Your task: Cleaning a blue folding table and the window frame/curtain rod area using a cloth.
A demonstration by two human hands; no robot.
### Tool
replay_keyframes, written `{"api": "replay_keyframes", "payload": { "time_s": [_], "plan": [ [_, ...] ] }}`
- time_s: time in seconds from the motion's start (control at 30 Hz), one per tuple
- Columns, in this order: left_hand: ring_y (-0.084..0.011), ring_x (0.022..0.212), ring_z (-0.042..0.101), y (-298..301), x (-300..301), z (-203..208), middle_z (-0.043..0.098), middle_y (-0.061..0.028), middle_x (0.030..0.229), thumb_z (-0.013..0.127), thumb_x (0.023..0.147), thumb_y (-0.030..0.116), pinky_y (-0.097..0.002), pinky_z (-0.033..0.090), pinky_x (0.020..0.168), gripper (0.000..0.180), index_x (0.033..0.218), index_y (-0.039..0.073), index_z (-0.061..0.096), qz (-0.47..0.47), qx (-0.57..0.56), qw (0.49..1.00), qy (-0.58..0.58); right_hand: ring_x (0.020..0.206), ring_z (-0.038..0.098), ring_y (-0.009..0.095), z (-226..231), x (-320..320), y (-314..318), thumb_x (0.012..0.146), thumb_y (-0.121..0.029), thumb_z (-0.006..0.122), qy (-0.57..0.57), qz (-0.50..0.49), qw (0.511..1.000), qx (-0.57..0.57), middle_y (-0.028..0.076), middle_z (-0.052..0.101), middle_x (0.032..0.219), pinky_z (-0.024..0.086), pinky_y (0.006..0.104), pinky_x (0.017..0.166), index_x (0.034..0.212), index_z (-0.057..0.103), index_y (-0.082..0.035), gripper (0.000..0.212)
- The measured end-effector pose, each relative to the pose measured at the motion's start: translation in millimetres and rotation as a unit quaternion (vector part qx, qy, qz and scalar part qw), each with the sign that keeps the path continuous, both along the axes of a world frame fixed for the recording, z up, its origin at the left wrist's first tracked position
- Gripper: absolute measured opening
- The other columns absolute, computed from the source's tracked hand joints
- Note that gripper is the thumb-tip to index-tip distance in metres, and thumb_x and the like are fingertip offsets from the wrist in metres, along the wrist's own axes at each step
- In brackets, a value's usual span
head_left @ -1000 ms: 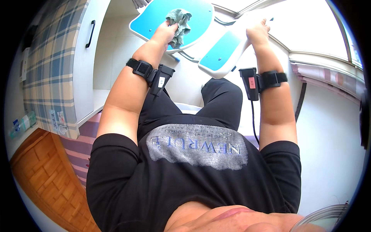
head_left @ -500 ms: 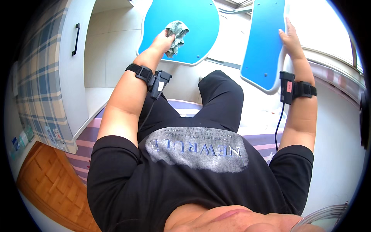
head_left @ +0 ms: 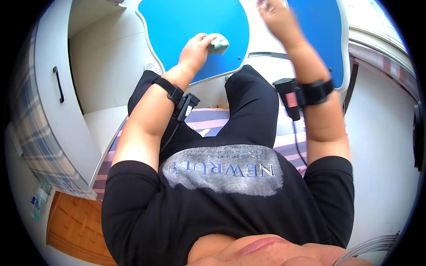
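My left hand (head_left: 194, 54) is closed on a crumpled pale green cloth (head_left: 219, 44). It is over the blue board (head_left: 171, 22) with a white rim, at the near right part of its surface. At the upper edge my right hand (head_left: 279, 20) is raised over the gap between that board and a second, narrower blue board (head_left: 330, 33) on the right. Its fingers are smeared by motion, so whether they hold anything is unclear. The right forearm crosses in front of the second board.
A white cabinet door (head_left: 49, 102) with a black handle (head_left: 58, 84) stands at the left, beside a plaid cloth (head_left: 26, 128). A grey metal bar (head_left: 268, 55) runs between the boards. Below my legs lies a striped purple and pink cover (head_left: 206, 116). A bright window fills the upper right.
My right hand has left the right board's outer edge and swung left and up. My left hand with the cloth has shifted right on the blue board. The view has turned slightly.
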State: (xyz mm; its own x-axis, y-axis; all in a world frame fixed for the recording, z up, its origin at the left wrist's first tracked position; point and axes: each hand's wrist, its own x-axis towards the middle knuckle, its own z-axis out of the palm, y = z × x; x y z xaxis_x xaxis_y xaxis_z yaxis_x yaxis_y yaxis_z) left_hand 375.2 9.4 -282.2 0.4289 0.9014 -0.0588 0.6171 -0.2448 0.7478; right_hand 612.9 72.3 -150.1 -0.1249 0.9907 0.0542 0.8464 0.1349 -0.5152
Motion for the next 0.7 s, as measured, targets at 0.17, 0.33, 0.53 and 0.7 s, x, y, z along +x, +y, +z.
{"api": "replay_keyframes", "payload": {
  "time_s": [0.17, 0.33, 0.53, 0.7],
  "plan": [
    [-0.0243, 0.133, 0.032, -18, 25, 3, 0.039, -0.0014, 0.142, 0.056, 0.085, 0.01, -0.0492, 0.024, 0.108, 0.051, 0.131, 0.032, 0.051, -0.193, 0.114, 0.963, 0.147, 0.082, 0.067, 0.03, -115, 18, -48, 0.085, -0.029, 0.06, 0.173, -0.292, 0.864, -0.371, 0.02, 0.068, 0.087, 0.053, 0.0369, 0.072, 0.098, 0.061, 0.001, 0.032],
    [-0.0191, 0.141, 0.025, -10, 35, -17, 0.031, 0.0042, 0.151, 0.055, 0.089, 0.021, -0.0499, 0.014, 0.115, 0.058, 0.141, 0.04, 0.039, -0.281, 0.151, 0.931, 0.179, 0.085, 0.067, 0.031, -190, 50, -67, 0.081, -0.031, 0.066, 0.125, -0.275, 0.878, -0.372, 0.023, 0.067, 0.091, 0.054, 0.0383, 0.075, 0.093, 0.061, 0.002, 0.035],
    [-0.0259, 0.13, 0.039, 52, 21, -31, 0.045, -0.0007, 0.139, 0.06, 0.084, 0.016, -0.0498, 0.028, 0.106, 0.053, 0.133, 0.032, 0.051, -0.088, 0.22, 0.95, 0.206, 0.057, 0.066, 0.025, -162, 17, -49, 0.073, -0.032, 0.081, -0.031, -0.162, 0.907, -0.388, 0.021, 0.067, 0.079, 0.054, 0.0322, 0.05, 0.091, 0.062, 0.012, 0.052],
    [-0.0305, 0.113, 0.053, 95, 68, -23, 0.058, -0.0065, 0.122, 0.059, 0.077, 0.002, -0.0397, 0.043, 0.095, 0.044, 0.117, 0.019, 0.065, -0.053, 0.27, 0.957, 0.093, 0.072, 0.068, 0.031, -150, 11, -54, 0.068, -0.039, 0.083, -0.053, -0.197, 0.904, -0.377, 0.023, 0.067, 0.09, 0.057, 0.0354, 0.063, 0.099, 0.061, 0.011, 0.062]
  ]
}}
